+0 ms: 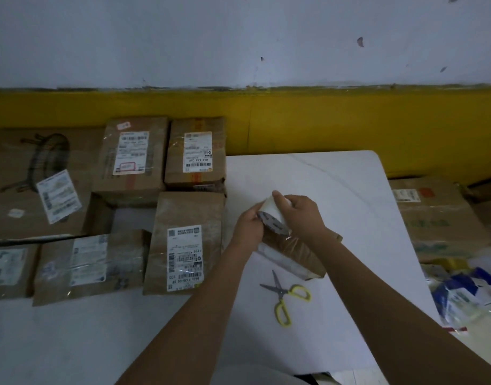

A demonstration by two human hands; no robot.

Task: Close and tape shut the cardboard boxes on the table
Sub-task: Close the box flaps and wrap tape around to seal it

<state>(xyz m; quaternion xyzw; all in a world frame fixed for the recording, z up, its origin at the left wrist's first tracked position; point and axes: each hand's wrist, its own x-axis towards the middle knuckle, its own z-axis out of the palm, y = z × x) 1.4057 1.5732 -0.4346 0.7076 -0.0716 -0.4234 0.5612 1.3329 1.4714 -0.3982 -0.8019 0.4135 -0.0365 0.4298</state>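
A small cardboard box (294, 252) lies on the white table (349, 190), just in front of my hands. Above its far end I hold a roll of clear tape (272, 218). My right hand (299, 215) grips the roll from the top and right side. My left hand (248, 227) pinches at the roll's left edge, fingers curled against it. A shiny strip of tape shows on the box top. Yellow-handled scissors (287, 297) lie shut on the table near the box's front corner.
Several taped cardboard boxes with shipping labels (186, 240) cover the table's left half. Right of the table stands a larger carton (433, 218), with plastic bags and blue-white packaging (466, 293) in front of it. A yellow-and-white wall runs behind.
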